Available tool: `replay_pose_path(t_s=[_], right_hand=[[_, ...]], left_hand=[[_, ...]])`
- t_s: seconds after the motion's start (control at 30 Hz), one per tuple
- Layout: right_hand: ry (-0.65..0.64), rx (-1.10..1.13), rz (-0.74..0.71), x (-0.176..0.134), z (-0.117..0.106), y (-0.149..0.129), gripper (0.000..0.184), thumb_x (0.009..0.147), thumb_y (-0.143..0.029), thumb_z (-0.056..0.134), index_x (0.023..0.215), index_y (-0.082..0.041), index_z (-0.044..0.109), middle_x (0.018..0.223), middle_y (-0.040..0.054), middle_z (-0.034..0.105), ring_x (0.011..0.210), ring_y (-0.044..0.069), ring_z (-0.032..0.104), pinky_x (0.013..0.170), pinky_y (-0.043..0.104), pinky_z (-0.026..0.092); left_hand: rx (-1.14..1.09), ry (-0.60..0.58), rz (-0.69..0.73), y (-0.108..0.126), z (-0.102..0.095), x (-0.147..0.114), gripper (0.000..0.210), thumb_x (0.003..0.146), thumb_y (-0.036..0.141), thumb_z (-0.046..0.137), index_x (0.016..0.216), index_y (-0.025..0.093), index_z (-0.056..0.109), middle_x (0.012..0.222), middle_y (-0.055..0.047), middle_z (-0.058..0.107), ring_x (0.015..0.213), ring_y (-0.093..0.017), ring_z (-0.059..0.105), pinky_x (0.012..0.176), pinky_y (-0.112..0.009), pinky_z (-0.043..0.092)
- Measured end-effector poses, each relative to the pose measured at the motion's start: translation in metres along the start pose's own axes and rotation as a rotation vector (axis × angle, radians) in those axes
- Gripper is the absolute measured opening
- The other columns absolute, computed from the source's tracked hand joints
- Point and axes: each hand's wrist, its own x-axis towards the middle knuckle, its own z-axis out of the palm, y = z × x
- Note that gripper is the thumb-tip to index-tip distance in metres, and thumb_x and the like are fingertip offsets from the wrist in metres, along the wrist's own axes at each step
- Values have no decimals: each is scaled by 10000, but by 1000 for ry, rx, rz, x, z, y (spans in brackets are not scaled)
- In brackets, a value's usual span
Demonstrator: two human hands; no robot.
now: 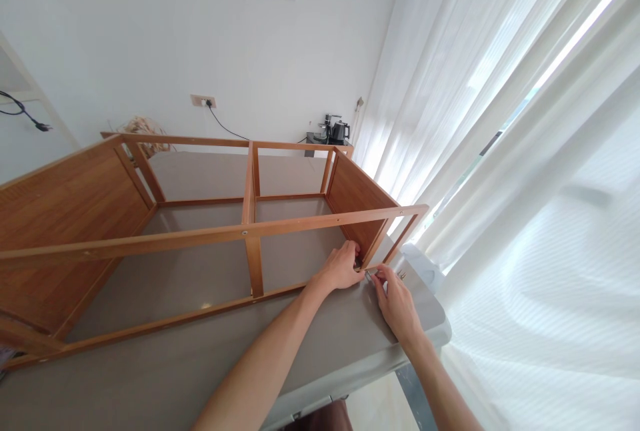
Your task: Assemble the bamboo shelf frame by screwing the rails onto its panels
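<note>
1. So the wooden frame (300,225) is lying across the grey table (330,341).
2. Left hand (343,265) is curling around its bottom rail (280,292) by the end panel (360,201); honestly can't tell how tightly it's gripping.
3. Right hand (393,294) is pinching a thin metal tool (369,275) just beside the left.

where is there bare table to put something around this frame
Tabletop is free between the wooden frame's near bottom rail and the left forearm, and inside the frame, between left panel and middle crosspiece. It's crowded at the right near corner: left grip, right grip, thin metal tool, small metal pieces.
</note>
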Motion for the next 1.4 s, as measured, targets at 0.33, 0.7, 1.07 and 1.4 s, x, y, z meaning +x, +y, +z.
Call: replay_pose_path(t_s=[0.33, 0.7, 1.07, 1.4], right_hand=[[-81, -182, -85, 1, -2, 0, 207, 1035, -302, 334, 1121, -234, 510, 989, 66, 655, 925, 228, 638, 766, 335, 478], [-120, -64, -32, 4, -6, 1, 209, 1022, -320, 344, 1140, -245, 500, 999, 61, 668, 935, 231, 637, 781, 343, 482], [-54, 131, 105, 2, -4, 2, 254, 989, -420, 417, 1148, -239, 498, 1033, 62, 691, 911, 217, 668, 797, 335, 505], [-50, 51, 54, 1, -3, 2, 248, 1001, -392, 388, 1143, -234, 516, 1017, 73, 681, 907, 226, 653, 792, 348, 500]], left_hand=[[-6, -1, -5, -1, 2, 0, 405, 750, 345, 683, 1064, 216, 464, 1096, -58, 618, 835, -197, 650, 789, -337, 490], [-10, -16, -20, 2, -1, -1, 406, 750, 347, 679, 1067, 216, 463, 1098, -60, 621, 852, -208, 654, 804, -344, 494], [-9, -19, -6, 2, -3, -1, 399, 745, 338, 672, 1064, 204, 472, 1107, -75, 615, 874, -223, 655, 821, -354, 487], [-10, -13, 0, 1, -1, 0, 399, 750, 343, 667, 1068, 205, 469, 1108, -72, 618, 862, -218, 655, 812, -352, 485]])
